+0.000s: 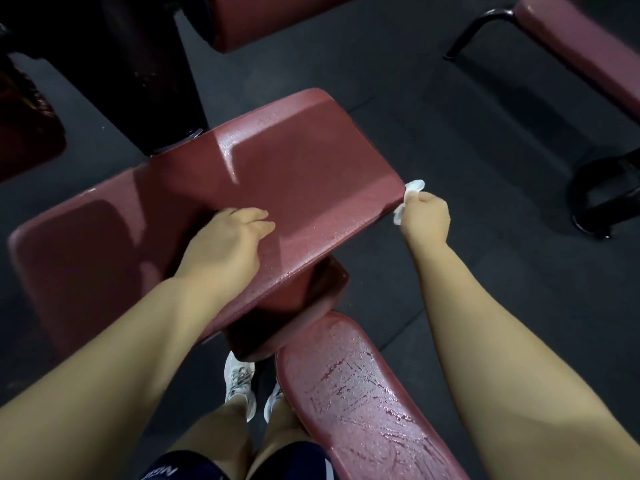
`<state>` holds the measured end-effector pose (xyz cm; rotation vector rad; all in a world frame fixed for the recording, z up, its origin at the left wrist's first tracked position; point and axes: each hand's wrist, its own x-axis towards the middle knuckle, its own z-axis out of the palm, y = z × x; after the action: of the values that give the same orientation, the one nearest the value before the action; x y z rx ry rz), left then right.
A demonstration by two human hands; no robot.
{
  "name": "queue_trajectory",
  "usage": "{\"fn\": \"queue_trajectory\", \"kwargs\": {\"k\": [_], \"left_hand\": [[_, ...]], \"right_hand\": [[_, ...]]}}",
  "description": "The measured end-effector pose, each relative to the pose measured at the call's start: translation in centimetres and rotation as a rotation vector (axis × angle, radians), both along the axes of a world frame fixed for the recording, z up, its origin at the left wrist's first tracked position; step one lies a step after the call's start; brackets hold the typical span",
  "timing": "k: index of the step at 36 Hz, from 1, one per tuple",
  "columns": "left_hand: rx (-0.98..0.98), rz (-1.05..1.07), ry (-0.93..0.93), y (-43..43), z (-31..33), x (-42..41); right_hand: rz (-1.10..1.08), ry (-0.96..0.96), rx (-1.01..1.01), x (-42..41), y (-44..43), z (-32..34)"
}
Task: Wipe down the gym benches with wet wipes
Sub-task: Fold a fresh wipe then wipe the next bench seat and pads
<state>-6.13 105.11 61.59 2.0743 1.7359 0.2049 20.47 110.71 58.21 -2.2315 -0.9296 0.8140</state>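
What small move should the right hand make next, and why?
Probably draw the wet wipe along the near side edge of the pad: the right hand grips it at the right corner, the top already glistens wet, and the left hand rests on top.

Open floor (467, 140) R of the red pad (304, 168) & past its far edge: free room. Dark post (138, 81) blocks pad's far-L corner. L hand (225, 244) covers near-mid top; R hand (426, 216) w/ wipe (414, 187) at R corner. Seat (363, 393) crowds just under near edge. Black bench frame (602, 188) well off, far R.
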Motion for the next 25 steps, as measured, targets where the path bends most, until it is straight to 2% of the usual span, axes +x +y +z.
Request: {"fn": "queue_trajectory", "kwargs": {"k": [3,9,17,25], "left_hand": [[0.010,-0.024,0.034,-1.3,-0.1,-0.3],[0.014,-0.042,0.076,-3.0,0.2,-1.1],[0.036,-0.059,0.079,-6.1,0.2,-4.8],[0.081,-0.059,0.085,-10.6,-0.2,-10.4]], "right_hand": [[-0.058,0.067,0.060,-1.0,-1.9,-1.0],[-0.033,0.137,0.126,-3.7,-5.1,-1.8],[0.058,0.115,0.127,-7.8,-8.2,-2.1],[0.148,0.039,0.210,-14.4,-13.0,-2.5]]}}
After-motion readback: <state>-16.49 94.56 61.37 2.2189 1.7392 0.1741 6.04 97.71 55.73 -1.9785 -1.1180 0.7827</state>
